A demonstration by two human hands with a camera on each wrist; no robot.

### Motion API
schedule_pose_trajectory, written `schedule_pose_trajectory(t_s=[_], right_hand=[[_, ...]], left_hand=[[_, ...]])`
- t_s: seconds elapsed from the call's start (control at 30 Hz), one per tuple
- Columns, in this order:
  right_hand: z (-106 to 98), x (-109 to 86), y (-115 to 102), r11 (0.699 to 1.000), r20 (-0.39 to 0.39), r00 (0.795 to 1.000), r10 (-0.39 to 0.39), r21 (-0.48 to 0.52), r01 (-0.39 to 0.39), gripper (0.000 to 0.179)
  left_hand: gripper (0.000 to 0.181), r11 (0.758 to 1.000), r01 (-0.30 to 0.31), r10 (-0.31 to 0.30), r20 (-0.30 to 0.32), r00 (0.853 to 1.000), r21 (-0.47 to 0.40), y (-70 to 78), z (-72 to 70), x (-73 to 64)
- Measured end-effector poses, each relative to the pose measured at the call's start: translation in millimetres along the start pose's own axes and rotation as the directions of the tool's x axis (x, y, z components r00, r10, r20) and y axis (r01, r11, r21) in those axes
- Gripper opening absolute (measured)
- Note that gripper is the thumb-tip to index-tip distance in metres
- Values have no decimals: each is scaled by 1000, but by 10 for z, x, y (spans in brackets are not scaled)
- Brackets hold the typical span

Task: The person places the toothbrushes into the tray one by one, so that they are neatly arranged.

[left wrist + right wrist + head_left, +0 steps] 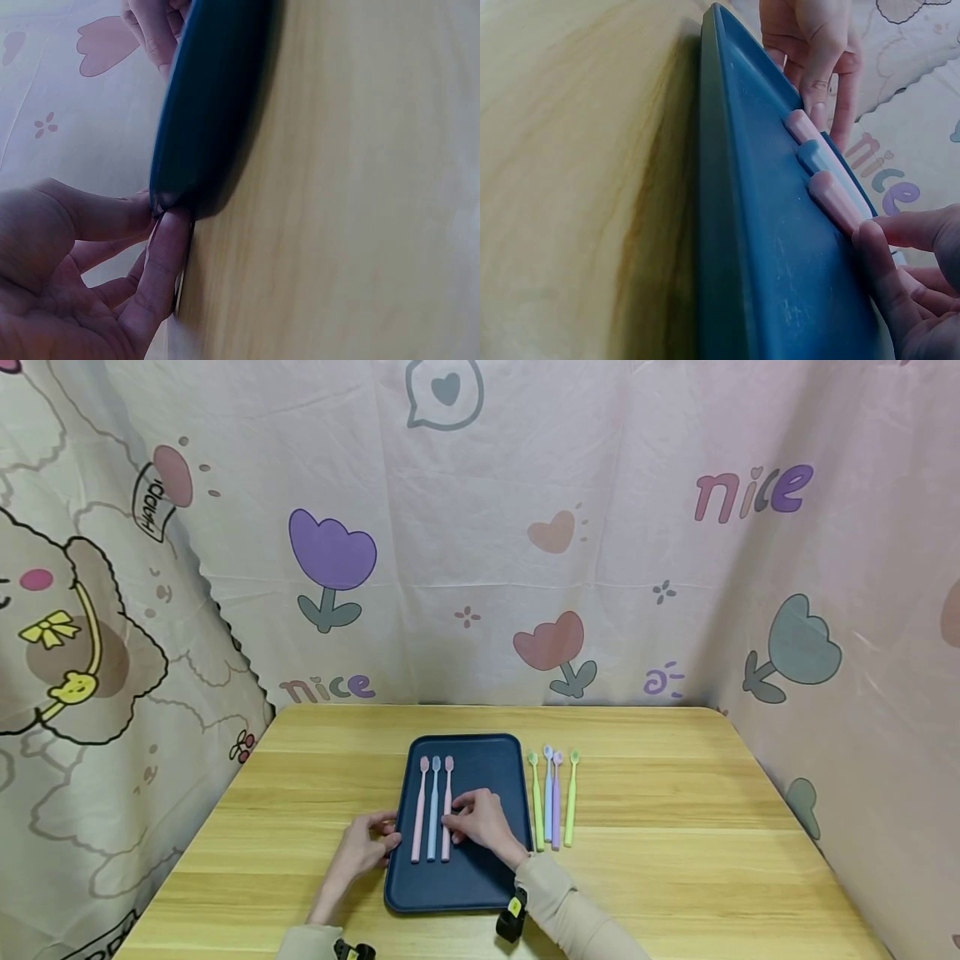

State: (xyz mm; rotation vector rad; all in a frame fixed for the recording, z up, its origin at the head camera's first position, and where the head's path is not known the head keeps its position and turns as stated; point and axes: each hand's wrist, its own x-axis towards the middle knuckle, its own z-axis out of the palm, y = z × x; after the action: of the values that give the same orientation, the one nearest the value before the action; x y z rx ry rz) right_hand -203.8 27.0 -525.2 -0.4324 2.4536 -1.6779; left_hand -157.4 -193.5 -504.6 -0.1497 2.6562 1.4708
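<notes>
A dark blue tray [483, 881] lies on the table and bears three toothbrushes side by side, heads toward the far end. From the left these are a pink toothbrush [418, 818], a blue toothbrush [432, 818] and a second pink toothbrush [448, 789]. My right hand [486, 821] pinches that second pink toothbrush along its handle; the right wrist view shows thumb and fingertip on the handle [834, 201]. At the tray's left edge, my left hand [362, 846] grips the rim [169, 191] between thumb and fingers.
Just right of the tray lie a green toothbrush [537, 814], a blue toothbrush [548, 793], a purple toothbrush [557, 814] and another green toothbrush [572, 802]. The wooden table [712, 843] ends at a printed curtain [465, 527] behind and at both sides.
</notes>
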Motion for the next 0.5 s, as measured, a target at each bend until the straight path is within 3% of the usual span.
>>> schedule_pose_trajectory(t_s=[0.5], right_hand=[[-11,-10,-24,1000,10,1000,2,26,-2,27]], left_hand=[[41,1000,8,-8,-1,1000,-9,4,4,1]])
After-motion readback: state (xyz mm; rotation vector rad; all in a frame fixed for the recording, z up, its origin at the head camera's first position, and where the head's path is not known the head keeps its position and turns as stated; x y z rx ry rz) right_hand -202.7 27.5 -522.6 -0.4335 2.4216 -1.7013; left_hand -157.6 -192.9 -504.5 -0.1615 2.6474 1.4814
